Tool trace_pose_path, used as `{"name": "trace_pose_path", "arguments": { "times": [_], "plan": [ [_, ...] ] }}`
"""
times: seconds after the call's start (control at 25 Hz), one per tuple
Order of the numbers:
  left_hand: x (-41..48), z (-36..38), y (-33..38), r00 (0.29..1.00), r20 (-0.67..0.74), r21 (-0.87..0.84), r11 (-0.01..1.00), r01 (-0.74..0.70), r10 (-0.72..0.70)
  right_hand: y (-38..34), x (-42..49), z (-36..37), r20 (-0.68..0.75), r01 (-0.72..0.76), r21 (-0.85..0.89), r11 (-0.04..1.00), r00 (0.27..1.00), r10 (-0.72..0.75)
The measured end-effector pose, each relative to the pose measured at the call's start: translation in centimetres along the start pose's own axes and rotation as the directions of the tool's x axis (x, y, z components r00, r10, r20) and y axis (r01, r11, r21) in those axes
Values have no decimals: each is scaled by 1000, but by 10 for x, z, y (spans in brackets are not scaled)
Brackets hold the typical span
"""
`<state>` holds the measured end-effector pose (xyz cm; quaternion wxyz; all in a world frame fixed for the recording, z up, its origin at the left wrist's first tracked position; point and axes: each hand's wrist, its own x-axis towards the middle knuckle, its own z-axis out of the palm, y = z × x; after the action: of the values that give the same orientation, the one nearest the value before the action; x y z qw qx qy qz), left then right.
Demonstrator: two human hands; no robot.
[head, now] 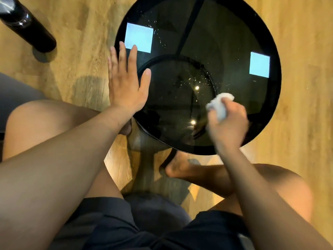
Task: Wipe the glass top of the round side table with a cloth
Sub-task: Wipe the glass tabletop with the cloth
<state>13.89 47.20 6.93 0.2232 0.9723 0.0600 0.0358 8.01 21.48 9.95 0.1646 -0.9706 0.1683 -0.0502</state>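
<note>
The round side table [275, 82] has a dark glass top in a black rim, with droplets scattered across its middle and upper left. My right hand [228, 123] is over the near right part of the glass, closed on a crumpled white cloth [219, 103] that pokes out above my fingers. My left hand [126, 82] lies flat with fingers spread at the table's left edge, palm down, holding nothing. Whether the cloth touches the glass I cannot tell.
A dark cylindrical bottle [27, 24] stands on the wooden floor [81, 24] at the upper left. My bare knees and a foot [182, 168] are beneath the table's near edge. Grey upholstery [12, 94] shows at the left.
</note>
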Motion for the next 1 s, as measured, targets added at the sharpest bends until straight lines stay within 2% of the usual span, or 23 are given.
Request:
{"name": "trace_pose_path", "arguments": {
  "times": [0.08,0.16,0.24,0.28,0.32,0.36,0.44,0.52,0.64,0.68,0.76,0.84,0.92,1.0],
  "plan": [
    [0,-2,0,1000,3,-2,1000,-12,12,-66,-41,26,40,227,97,969,972,-232],
    [-1,-3,0,1000,11,-9,1000,-25,25,-110,-64,40,122,384,201,901,903,-412],
    [-1,-3,1,999,21,-7,1000,-27,27,-106,-53,34,173,503,242,830,819,-546],
    [-2,-2,0,999,25,3,1000,-27,27,-86,-41,28,158,538,196,820,808,-568],
    [-1,-2,0,999,27,17,1000,-23,22,-59,-27,19,137,517,135,845,835,-533],
    [-1,-1,-1,1000,26,29,999,-18,17,-25,-10,9,93,431,69,900,895,-436],
    [0,-1,-2,1000,24,35,999,-14,13,46,26,-18,42,118,-34,992,992,-117],
    [0,0,-1,1000,26,38,999,-14,13,88,48,-40,25,-120,-25,992,992,121],
    [0,0,0,999,33,22,1000,-4,4,54,42,-25,-12,-239,-21,971,971,239],
    [0,-1,0,999,34,18,1000,-4,3,25,29,-12,-22,-166,-32,986,986,166],
    [0,-3,0,999,34,15,1000,-13,12,-46,-12,16,-16,115,44,992,993,-114],
    [0,-5,0,999,27,-14,1000,-24,25,-104,-52,36,93,360,127,924,923,-373],
    [-1,-5,2,999,21,-27,999,-30,31,-114,-57,37,176,495,199,846,831,-528],
    [-1,-5,2,1000,18,-27,999,-20,20,-75,-36,24,163,553,129,823,807,-568]
  ]
}}
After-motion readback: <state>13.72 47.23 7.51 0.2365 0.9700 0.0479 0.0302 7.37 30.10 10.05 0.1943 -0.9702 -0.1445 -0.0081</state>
